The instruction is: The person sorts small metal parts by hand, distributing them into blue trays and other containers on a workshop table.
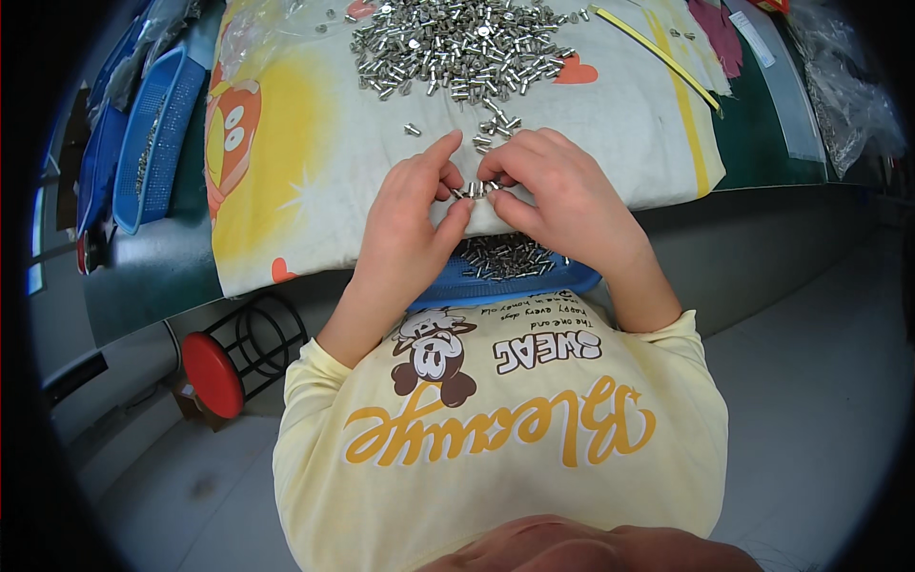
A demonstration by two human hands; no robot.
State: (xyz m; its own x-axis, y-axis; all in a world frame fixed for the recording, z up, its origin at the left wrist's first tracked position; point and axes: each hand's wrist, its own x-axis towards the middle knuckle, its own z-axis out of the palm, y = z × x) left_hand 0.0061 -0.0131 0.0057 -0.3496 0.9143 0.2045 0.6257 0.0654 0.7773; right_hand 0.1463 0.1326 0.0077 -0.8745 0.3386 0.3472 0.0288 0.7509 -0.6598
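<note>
1. At the near edge of one pale printed cloth [324, 181], two bare hands meet: one left hand [410, 214] and one right hand [562, 195].
2. Between their fingertips lies one short row of small metal pieces [475, 190], silver and headed. Several show, perhaps four or five; fingers hide the ends, so an exact count cannot be given.
3. The left hand is at the row's left end, its thumb and curled fingers a narrow gap apart. Whether it pinches a piece, I cannot tell.
4. The right hand is at the right end, thumb and bent fingers likewise close together; I cannot tell whether a piece is gripped.
5. Beyond the hands is one large pile [457, 48] of similar pieces, too many to count, with one loose trail [496, 125] reaching toward the right hand.
6. One stray piece [412, 130] lies alone, beyond the left hand.
7. Below the table edge, partly behind the forearms, sits one blue tray [515, 287] holding uncounted darker metal pieces.
8. One yellow strip [658, 57] lies right of the pile.
9. At far left are one blue basket [173, 133] containing small pieces and, lower down, one red stool [213, 374].
</note>
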